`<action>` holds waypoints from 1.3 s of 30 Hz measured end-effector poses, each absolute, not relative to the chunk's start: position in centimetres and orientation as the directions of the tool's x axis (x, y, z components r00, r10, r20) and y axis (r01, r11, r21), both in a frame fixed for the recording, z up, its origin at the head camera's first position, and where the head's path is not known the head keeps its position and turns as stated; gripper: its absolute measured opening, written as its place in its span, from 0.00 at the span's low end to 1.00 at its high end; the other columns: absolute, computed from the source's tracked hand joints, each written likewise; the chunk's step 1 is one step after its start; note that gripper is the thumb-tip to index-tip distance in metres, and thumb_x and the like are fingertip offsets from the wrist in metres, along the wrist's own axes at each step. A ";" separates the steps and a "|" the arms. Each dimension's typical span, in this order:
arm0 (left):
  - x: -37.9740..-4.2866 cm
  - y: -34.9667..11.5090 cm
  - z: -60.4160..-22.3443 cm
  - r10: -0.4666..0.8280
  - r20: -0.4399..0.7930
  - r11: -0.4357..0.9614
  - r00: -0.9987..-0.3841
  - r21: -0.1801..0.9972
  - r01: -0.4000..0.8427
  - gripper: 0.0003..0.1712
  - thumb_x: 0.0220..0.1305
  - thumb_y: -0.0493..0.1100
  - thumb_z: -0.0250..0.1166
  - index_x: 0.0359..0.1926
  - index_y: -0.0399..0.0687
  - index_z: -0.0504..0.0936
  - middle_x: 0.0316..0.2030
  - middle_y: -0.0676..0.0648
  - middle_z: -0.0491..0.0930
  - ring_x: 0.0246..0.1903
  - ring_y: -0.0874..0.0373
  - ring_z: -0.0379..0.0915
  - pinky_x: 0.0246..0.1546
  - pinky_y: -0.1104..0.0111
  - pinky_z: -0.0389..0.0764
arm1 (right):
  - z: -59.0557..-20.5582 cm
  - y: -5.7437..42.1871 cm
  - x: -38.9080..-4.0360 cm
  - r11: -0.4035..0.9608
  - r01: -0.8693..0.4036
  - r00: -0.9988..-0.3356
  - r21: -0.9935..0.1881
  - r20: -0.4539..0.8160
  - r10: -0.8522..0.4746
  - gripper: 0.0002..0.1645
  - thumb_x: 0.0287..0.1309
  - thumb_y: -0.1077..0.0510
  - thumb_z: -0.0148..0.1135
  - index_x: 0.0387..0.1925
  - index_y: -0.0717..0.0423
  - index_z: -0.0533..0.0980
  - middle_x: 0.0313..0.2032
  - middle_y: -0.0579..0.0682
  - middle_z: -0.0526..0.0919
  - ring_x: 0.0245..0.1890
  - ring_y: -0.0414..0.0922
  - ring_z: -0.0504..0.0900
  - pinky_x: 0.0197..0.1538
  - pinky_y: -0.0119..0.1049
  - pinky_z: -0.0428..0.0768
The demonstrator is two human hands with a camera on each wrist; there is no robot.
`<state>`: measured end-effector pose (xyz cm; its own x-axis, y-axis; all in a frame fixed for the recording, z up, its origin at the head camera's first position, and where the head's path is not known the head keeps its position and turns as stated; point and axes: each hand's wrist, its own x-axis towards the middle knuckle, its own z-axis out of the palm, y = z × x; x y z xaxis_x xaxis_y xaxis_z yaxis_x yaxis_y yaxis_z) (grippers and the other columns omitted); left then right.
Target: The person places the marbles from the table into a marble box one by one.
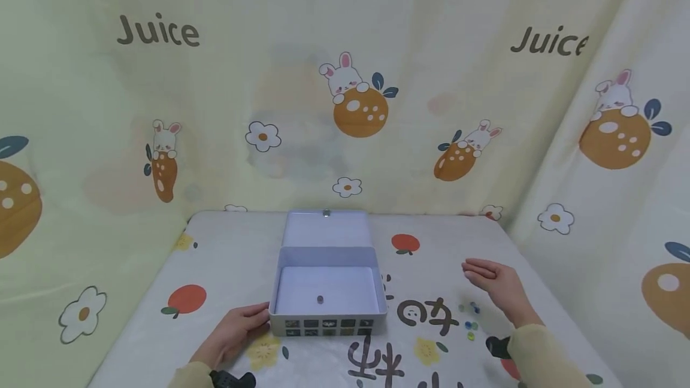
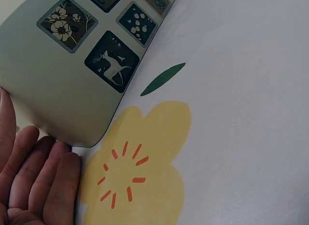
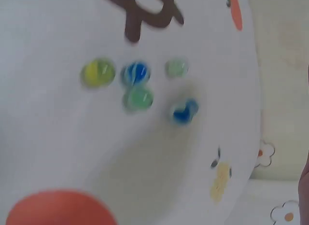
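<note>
Beside the box (image 1: 328,325): left hand (image 1: 239,329), fingers loosely extended
Right, on cloth (image 1: 431,274): marbles (image 3: 138,98); right hand (image 1: 501,289) nearby, fingers straight
Inside: one small roundish piece (image 1: 320,300)
Far edge: lid (image 1: 327,231), raised
Left-wrist view only: legible deer panel (image 2: 113,63)

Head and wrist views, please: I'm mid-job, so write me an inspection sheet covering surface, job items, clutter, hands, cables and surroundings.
Surface: white tablecloth printed with fruit, flowers and lettering.
Job items: box with its lid open; one small roundish piece inside; loose marbles, blue, green and yellow-green, lie right of the box.
Clutter: nothing seen.
Left hand: at the box's left front corner, fingers extended.
Right hand: near the marbles, fingers together and mostly straight; whether it holds anything cannot be told.
Cables: nothing seen.
Surroundings: pale curtain behind, printed with rabbits, fruit and "Juice".
</note>
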<state>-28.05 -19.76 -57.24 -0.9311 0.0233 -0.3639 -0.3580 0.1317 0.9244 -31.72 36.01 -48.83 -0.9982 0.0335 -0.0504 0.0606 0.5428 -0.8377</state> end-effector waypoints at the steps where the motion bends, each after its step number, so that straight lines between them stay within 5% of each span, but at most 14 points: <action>1: -28.0 -19.8 -57.1 0.019 -0.367 0.136 -0.930 0.923 -0.361 0.29 0.69 0.42 0.67 0.67 0.35 0.75 0.69 0.31 0.71 0.67 0.38 0.73 0.59 0.55 0.85 | -49.0 36.5 -31.5 0.553 0.065 -0.998 -0.830 -0.054 0.038 0.38 0.68 0.44 0.66 0.69 0.64 0.71 0.61 0.58 0.82 0.45 0.20 0.83 0.54 0.28 0.87; 4: -27.9 -19.9 -57.0 0.010 -0.375 0.135 -0.927 0.919 -0.371 0.29 0.70 0.42 0.67 0.67 0.34 0.75 0.69 0.31 0.70 0.67 0.38 0.72 0.60 0.54 0.85 | -49.8 37.6 -30.8 0.597 0.084 -0.996 -0.798 -0.072 0.044 0.37 0.67 0.46 0.67 0.67 0.65 0.73 0.59 0.58 0.84 0.45 0.24 0.85 0.53 0.31 0.88; 12: -27.7 -20.1 -57.2 0.006 -0.366 0.114 -0.930 0.925 -0.363 0.29 0.70 0.42 0.67 0.67 0.33 0.74 0.69 0.31 0.70 0.68 0.38 0.72 0.60 0.55 0.85 | -53.9 38.4 -29.5 0.672 0.200 -0.978 -0.713 -0.184 0.095 0.25 0.61 0.55 0.72 0.57 0.63 0.81 0.49 0.55 0.90 0.55 0.53 0.87 0.61 0.52 0.85; 18: -27.7 -20.2 -57.3 0.013 -0.364 0.108 -0.931 0.927 -0.360 0.30 0.70 0.42 0.67 0.68 0.34 0.73 0.70 0.31 0.70 0.68 0.38 0.71 0.60 0.56 0.85 | -55.3 37.7 -29.4 0.728 0.234 -0.969 -0.645 -0.220 0.116 0.20 0.61 0.58 0.72 0.54 0.59 0.83 0.47 0.54 0.91 0.57 0.58 0.85 0.65 0.65 0.77; 30: -27.6 -19.9 -57.2 0.024 -0.368 0.089 -0.929 0.927 -0.365 0.31 0.69 0.42 0.68 0.67 0.32 0.74 0.70 0.30 0.69 0.68 0.37 0.71 0.60 0.55 0.85 | -54.8 37.8 -28.7 0.744 0.213 -0.975 -0.633 -0.187 0.119 0.19 0.62 0.59 0.71 0.54 0.59 0.83 0.48 0.54 0.91 0.61 0.61 0.82 0.65 0.66 0.76; 33: -27.6 -19.9 -57.3 0.031 -0.372 0.092 -0.928 0.925 -0.368 0.31 0.69 0.42 0.68 0.68 0.32 0.73 0.70 0.30 0.69 0.67 0.38 0.72 0.60 0.56 0.85 | -53.7 38.3 -28.4 0.666 0.232 -0.972 -0.709 -0.188 0.139 0.25 0.63 0.55 0.71 0.59 0.61 0.80 0.50 0.52 0.90 0.60 0.53 0.84 0.65 0.56 0.81; 39: -27.9 -19.9 -57.0 0.039 -0.368 0.098 -0.929 0.927 -0.363 0.31 0.69 0.42 0.68 0.68 0.33 0.73 0.70 0.30 0.69 0.68 0.38 0.72 0.60 0.56 0.85 | -51.2 38.9 -28.7 0.450 0.205 -0.978 -0.869 -0.160 0.136 0.40 0.66 0.48 0.69 0.71 0.64 0.68 0.56 0.45 0.88 0.43 0.20 0.84 0.52 0.27 0.88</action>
